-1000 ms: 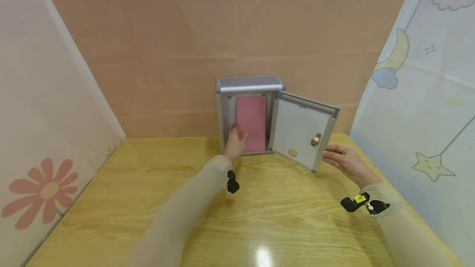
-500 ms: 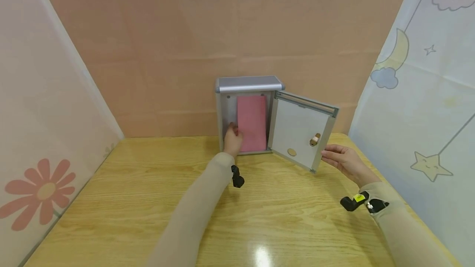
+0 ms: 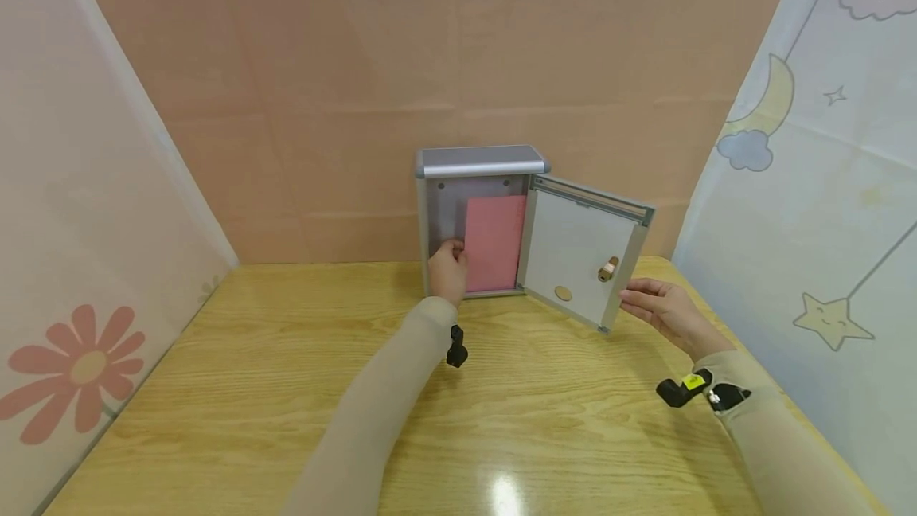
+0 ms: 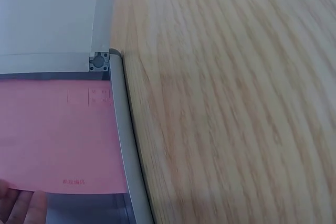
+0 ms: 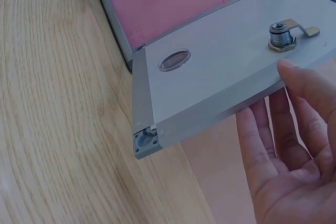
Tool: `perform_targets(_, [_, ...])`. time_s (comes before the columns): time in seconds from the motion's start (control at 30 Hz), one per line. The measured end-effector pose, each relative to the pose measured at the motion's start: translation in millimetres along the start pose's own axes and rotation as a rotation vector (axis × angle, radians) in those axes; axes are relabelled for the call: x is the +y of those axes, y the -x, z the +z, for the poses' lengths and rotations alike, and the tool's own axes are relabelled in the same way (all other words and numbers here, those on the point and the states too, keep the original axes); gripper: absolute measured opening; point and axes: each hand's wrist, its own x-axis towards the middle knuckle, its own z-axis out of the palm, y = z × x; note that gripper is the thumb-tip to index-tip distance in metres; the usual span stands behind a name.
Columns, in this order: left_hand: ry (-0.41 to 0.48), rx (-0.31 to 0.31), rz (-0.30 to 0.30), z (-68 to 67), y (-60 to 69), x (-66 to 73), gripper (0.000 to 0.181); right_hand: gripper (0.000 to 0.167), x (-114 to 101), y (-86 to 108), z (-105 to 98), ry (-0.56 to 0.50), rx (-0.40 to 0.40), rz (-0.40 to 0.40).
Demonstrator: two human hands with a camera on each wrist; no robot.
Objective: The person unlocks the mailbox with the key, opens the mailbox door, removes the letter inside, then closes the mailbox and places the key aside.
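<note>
A grey metal mailbox [image 3: 481,159] stands at the back of the table, its door [image 3: 576,249] swung out to the right. Inside, a pink envelope [image 3: 494,245] leans upright, slightly tilted toward the hinge side. My left hand [image 3: 447,275] reaches into the box and pinches the envelope's left edge. In the left wrist view only a few fingertips [image 4: 34,205] show at that edge. My right hand [image 3: 669,314] holds the door's free edge. In the right wrist view its thumb lies on the inner face, near the cam lock [image 5: 283,36], with the fingers behind.
The wooden table [image 3: 236,388] extends in front and to the left of the mailbox. An orange-brown backdrop [image 3: 344,102] rises behind it. Printed white panels [image 3: 852,205] flank both sides. A small round window [image 5: 175,60] sits low in the door.
The envelope has shifted right inside the mailbox and its top edge sits lower. My left hand has settled at its left edge. The right hand and door have stayed put.
</note>
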Motion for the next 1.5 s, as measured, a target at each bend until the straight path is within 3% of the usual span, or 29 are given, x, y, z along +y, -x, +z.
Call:
perform_targets(0.3, [-0.116,0.024,0.105,-10.5,6.6,6.4,0.015,0.023,-0.5,0.5,-1.3,-0.025,0.004,0.003])
perform_targets(0.5, [-0.016,0.013,0.144,-23.7,8.9,11.9,0.014,0.022,-1.1,1.0,-2.2,-0.030,0.009,0.008])
perform_targets(0.67, [-0.017,0.006,0.207,-38.8,13.0,11.0,0.012,0.023,-0.1,0.3,-2.6,-0.039,0.005,0.002])
perform_targets(0.83, [0.031,-0.034,0.215,-60.4,22.6,14.0,0.011,0.023,0.6,-0.1,-3.0,-0.040,-0.001,0.002])
perform_targets(0.93, [0.130,-0.104,0.178,-77.7,26.8,21.3,0.011,0.023,0.2,-1.1,-3.2,-0.035,-0.003,-0.001])
perform_targets(1.03, [0.276,-0.194,0.093,-99.3,30.2,32.9,0.012,0.024,-0.3,-1.9,-2.9,-0.034,-0.003,-0.002])
perform_targets(1.1, [0.370,-0.222,0.040,-116.1,31.4,40.9,0.013,0.024,-0.2,-2.4,-2.1,-0.034,-0.002,-0.002])
perform_targets(1.3, [0.495,-0.197,-0.025,-175.0,26.8,51.6,0.008,0.025,2.0,-3.3,0.1,-0.034,-0.008,0.005])
perform_targets(1.5, [0.617,-0.154,-0.094,-231.2,9.4,39.7,0.011,0.026,1.9,-5.0,-2.0,-0.046,-0.014,-0.010])
